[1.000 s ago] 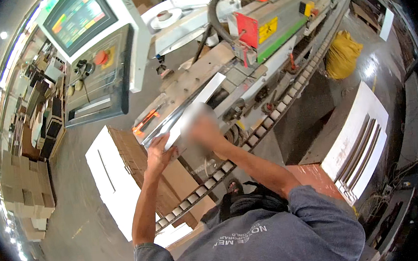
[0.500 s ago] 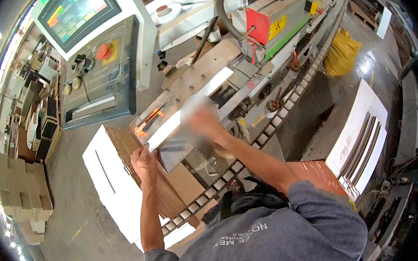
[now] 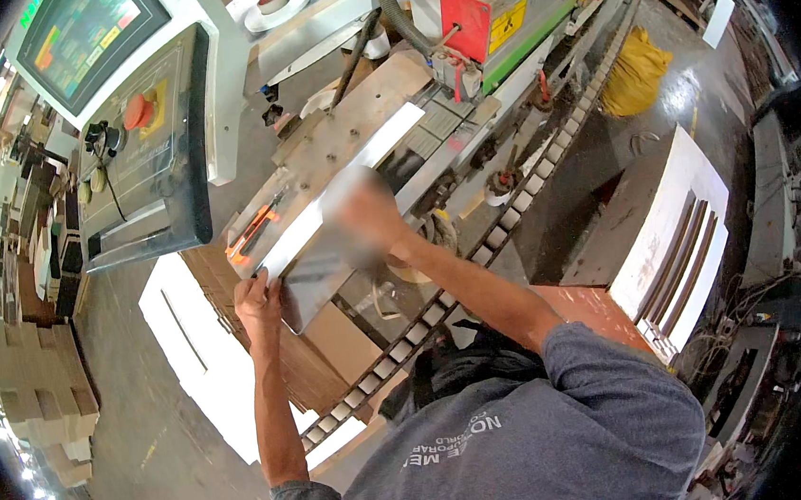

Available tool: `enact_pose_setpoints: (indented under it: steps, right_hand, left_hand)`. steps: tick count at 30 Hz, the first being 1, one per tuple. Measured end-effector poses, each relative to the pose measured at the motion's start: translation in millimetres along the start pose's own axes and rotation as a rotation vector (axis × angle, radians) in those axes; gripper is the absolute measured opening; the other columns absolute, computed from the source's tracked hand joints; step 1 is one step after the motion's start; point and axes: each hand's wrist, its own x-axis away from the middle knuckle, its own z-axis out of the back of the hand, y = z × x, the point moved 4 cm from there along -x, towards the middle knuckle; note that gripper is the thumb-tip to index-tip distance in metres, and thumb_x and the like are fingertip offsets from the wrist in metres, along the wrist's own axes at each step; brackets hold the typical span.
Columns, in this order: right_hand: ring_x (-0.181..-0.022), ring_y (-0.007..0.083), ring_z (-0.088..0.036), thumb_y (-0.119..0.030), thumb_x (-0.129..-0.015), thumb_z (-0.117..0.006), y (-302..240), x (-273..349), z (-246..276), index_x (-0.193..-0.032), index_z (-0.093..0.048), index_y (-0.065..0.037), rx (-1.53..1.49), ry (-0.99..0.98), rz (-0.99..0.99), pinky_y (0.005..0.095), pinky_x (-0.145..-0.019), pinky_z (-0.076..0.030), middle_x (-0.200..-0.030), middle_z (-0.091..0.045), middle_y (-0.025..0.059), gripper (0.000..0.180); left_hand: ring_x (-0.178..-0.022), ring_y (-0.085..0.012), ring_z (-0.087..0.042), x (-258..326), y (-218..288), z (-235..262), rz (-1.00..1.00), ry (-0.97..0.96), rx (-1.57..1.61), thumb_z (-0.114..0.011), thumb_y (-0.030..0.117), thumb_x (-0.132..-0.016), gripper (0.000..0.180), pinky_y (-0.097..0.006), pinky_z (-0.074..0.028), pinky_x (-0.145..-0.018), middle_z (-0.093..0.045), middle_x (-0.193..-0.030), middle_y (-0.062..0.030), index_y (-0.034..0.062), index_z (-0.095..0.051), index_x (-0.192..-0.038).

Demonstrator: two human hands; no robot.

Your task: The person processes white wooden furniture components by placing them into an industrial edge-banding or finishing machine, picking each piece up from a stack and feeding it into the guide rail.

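Observation:
A long white strip or narrow panel [image 3: 392,136] lies slantwise along the machine's worktable. My left hand [image 3: 258,300] has its fingers closed around the near left end of the strip. Over the strip's middle rests my right hand [image 3: 369,219]; it is blurred, so its fingers cannot be made out. An orange and black cutter knife [image 3: 253,232] lies on the worktable [image 3: 311,153] just beyond my left hand. Below the strip, between my hands, there is a shiny grey plate [image 3: 308,287].
A control panel with a red button [image 3: 138,111] stands at the left. The machine's red plate [image 3: 466,23] and hose [image 3: 391,8] are at the far side. A chain conveyor [image 3: 511,212] runs close before me. White panels [image 3: 205,353] lie lower left; a yellow sack [image 3: 637,72] sits right.
My view has shifted a little, so the scene sits more to the left and somewhat higher. Both hands keep about the same places on the strip.

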Motion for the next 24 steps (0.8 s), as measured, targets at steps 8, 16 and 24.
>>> enact_pose_setpoints:
  steps: [8, 16, 24]
  right_hand:
    - [-0.066, 0.0189, -0.065, -0.023, -0.083, -0.062, 7.5, -14.9, 65.7, -0.074, -0.046, 0.003, -0.152, 0.039, -0.116, 0.0349, -0.063, -0.053, -0.071, -0.067, 0.0141, 0.032]
    - [-0.079, 0.0116, -0.061, -0.007, -0.093, -0.058, 36.1, -36.4, 158.0, -0.129, -0.042, 0.016, -0.552, 0.093, -0.478, 0.0277, -0.068, -0.056, -0.089, -0.063, 0.0067, 0.045]
    - [-0.076, 0.0126, -0.062, -0.011, -0.090, -0.061, -16.1, 15.3, 227.9, -0.116, -0.063, -0.001, -0.270, 0.234, -0.374, 0.0308, -0.064, -0.053, -0.091, -0.068, 0.0094, 0.028]
  left_hand:
    - [-0.072, -0.0298, -0.057, -21.6, 21.8, -33.7, -0.053, 0.029, 0.094, -0.079, 0.003, -0.071, 0.027, -0.039, -0.048, -0.064, -0.060, -0.078, -0.0116, 0.0032, -0.070, -0.097]
    - [-0.072, -0.0318, -0.057, -69.3, 84.5, -91.2, -0.199, 0.090, 0.123, -0.080, 0.010, -0.072, 0.024, -0.043, -0.047, -0.065, -0.061, -0.078, -0.0116, 0.0061, -0.069, -0.094]
    - [-0.075, -0.0316, -0.063, -101.4, 92.4, -152.6, -0.230, 0.077, 0.170, -0.074, 0.000, -0.077, 0.020, -0.039, -0.053, -0.064, -0.065, -0.086, -0.0193, -0.0061, -0.070, -0.096]
